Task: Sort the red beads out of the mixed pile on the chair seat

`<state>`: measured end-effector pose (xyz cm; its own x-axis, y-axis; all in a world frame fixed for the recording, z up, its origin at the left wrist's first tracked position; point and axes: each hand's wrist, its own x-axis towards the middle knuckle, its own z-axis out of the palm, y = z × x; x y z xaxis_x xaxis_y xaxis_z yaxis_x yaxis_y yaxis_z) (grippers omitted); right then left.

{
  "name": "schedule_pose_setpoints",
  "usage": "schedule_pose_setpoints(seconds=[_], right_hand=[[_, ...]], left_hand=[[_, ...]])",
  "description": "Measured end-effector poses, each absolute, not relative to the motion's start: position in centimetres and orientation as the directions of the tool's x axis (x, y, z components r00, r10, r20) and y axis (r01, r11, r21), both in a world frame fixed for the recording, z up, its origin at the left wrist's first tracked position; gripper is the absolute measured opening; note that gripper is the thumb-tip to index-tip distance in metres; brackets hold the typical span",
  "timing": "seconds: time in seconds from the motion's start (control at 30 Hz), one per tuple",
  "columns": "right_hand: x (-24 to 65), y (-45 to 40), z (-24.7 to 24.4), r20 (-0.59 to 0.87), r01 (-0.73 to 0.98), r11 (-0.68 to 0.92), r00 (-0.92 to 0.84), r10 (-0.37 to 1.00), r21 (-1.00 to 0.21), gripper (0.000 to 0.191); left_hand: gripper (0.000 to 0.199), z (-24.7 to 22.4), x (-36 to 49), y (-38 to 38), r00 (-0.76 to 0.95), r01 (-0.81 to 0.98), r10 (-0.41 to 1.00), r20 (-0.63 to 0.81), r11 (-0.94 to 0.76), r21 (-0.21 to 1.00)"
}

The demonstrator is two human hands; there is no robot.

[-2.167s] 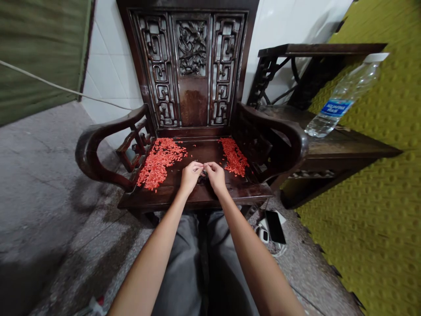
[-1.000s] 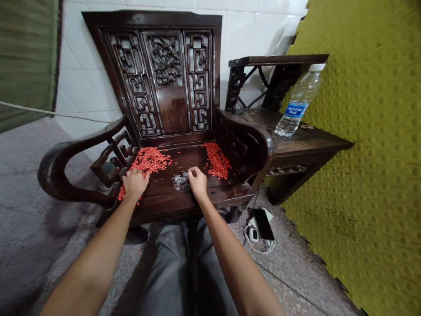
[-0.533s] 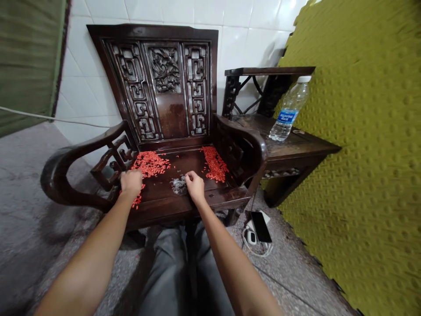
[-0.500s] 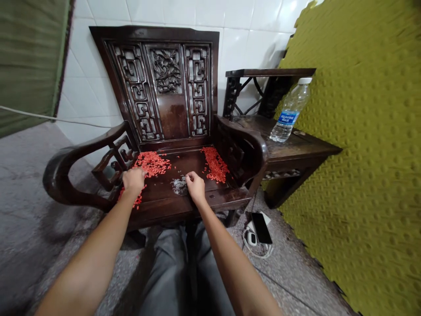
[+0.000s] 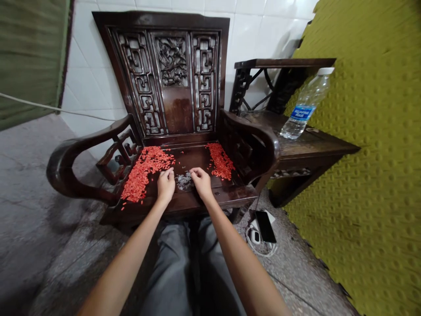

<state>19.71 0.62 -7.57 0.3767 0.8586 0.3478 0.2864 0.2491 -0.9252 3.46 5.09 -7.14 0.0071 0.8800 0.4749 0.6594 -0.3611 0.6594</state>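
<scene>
My left hand (image 5: 166, 185) rests on the dark wooden seat of a carved armchair (image 5: 194, 158), its fingers bunched at the inner edge of a wide heap of small red dried pieces (image 5: 144, 172). My right hand (image 5: 201, 182) is close by, its fingertips curled beside a small pale grey heap (image 5: 183, 180). That heap lies between my hands. A second red heap (image 5: 220, 161) lies along the seat's right side. Whether either hand holds a tiny piece is hidden by the fingers.
A plastic water bottle (image 5: 304, 105) stands on a dark wooden side table (image 5: 315, 147) at right. A black phone (image 5: 265, 226) and a white charger with cable (image 5: 255, 237) lie on the floor. An olive studded mat (image 5: 368, 184) leans at right.
My left hand has moved right from the outer side of the left red heap to its inner edge, closer to my right hand. The view has shifted slightly.
</scene>
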Motion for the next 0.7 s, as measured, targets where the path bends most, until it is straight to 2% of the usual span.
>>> schedule_pose_setpoints(seconds=[0.1, 0.2, 0.57, 0.7], right_hand=[[19.7, 0.6, -7.6, 0.353, 0.272, 0.267, 0.345, 0.870, -0.925, 0.034], [19.6, 0.6, -7.7, 0.356, 0.273, 0.275, 0.318, 0.879, -0.922, 0.033], [19.7, 0.4, -7.9, 0.341, 0.353, 0.245, 0.245, 0.907, -0.903, 0.026], [19.6, 0.3, -7.7, 0.343, 0.392, 0.239, 0.221, 0.913, -0.888, 0.024]], left_hand=[[0.039, -7.4, 4.4, 3.7, 0.072, 0.508, 0.870, 0.487, -0.452, 0.733], [0.032, -7.1, 4.9, 3.1, 0.192, 0.395, 0.840, 0.508, -0.540, 0.744], [0.024, -8.1, 4.9, 3.4, 0.191, 0.323, 0.881, 0.433, -0.473, 0.820], [0.021, -8.3, 4.9, 3.6, 0.184, 0.339, 0.880, 0.438, -0.475, 0.812]])
